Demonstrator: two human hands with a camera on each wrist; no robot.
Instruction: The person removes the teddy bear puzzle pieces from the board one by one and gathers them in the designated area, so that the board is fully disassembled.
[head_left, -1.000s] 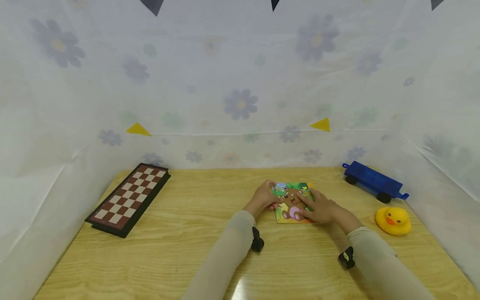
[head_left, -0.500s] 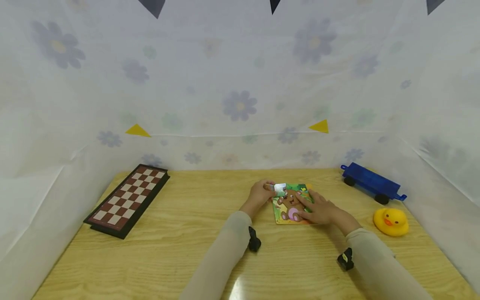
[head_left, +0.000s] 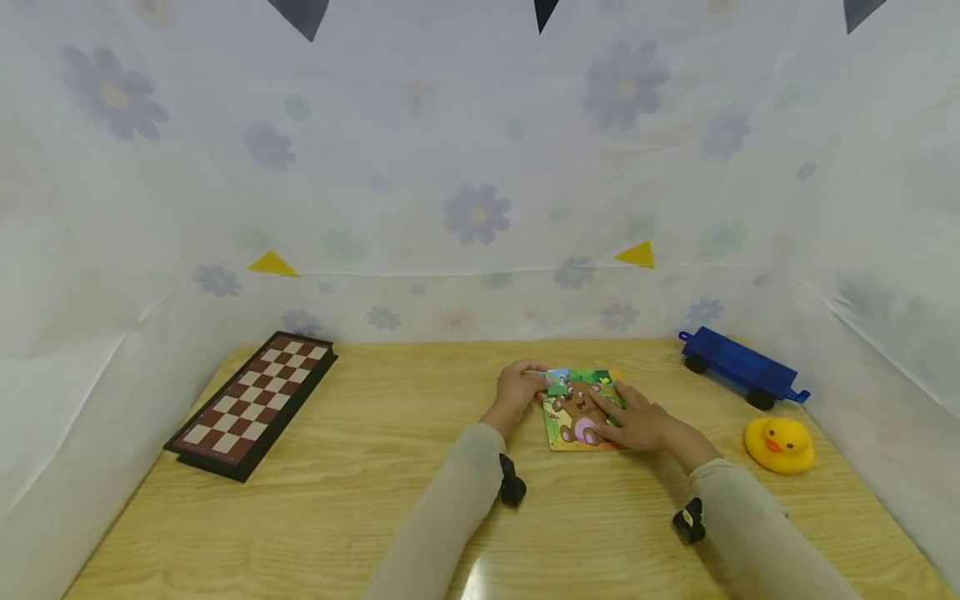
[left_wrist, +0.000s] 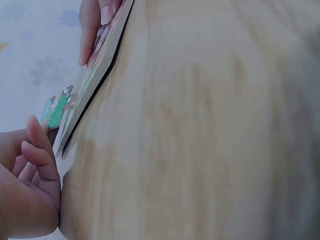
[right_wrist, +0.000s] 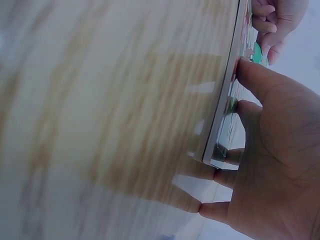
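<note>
A thin square jigsaw puzzle (head_left: pixel 581 417) with a brown bear picture lies on the wooden table. At its upper left corner my left hand (head_left: pixel 517 392) pinches a green and blue puzzle piece (left_wrist: pixel 59 111). In the left wrist view this piece tilts up from the board's surface; part of it is hidden by the fingers. My right hand (head_left: pixel 645 419) rests on the puzzle's right side with fingers spread. In the right wrist view, the right thumb and fingers (right_wrist: pixel 252 75) touch the board's face and edge.
A folded chessboard (head_left: pixel 258 400) lies at the table's left. A blue toy trailer (head_left: pixel 738 364) with black wheels stands at the back right, and a yellow rubber duck (head_left: pixel 780 446) sits in front of it. Flowered white cloth (head_left: pixel 450 300) walls off the back and sides.
The piece in my left hand, tilted and catching the light half a second ago, now lies flatter at the puzzle's upper left corner. My right hand keeps its place on the board.
</note>
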